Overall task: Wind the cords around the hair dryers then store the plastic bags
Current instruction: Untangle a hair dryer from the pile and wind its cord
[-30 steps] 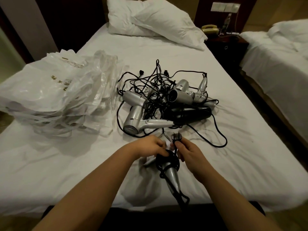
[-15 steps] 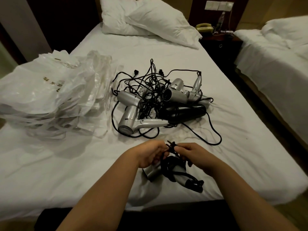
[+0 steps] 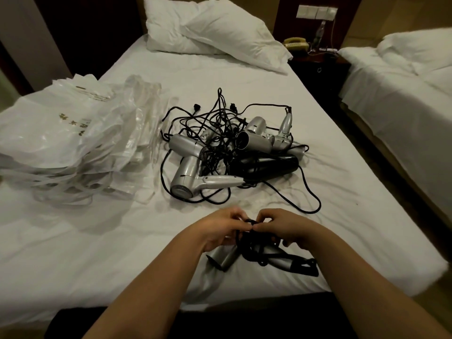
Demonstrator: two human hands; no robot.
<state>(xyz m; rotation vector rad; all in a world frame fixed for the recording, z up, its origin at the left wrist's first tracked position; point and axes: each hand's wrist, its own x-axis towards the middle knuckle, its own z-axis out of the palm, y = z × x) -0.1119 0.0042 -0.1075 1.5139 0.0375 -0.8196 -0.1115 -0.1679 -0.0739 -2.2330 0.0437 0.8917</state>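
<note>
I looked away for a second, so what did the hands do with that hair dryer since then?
A second ago the right hand held the plug up above the silver hair dryer. Now both hands pinch the cord's end down against the wound black coil, the left hand close beside the right. The dryer's handle has swung from pointing at the person to pointing right. The tangled pile and plastic bags lie as before.

Six hair dryers [image 3: 190, 167] (one black), two pillows [image 3: 220, 33], one heap of plastic bags [image 3: 68, 143].
</note>
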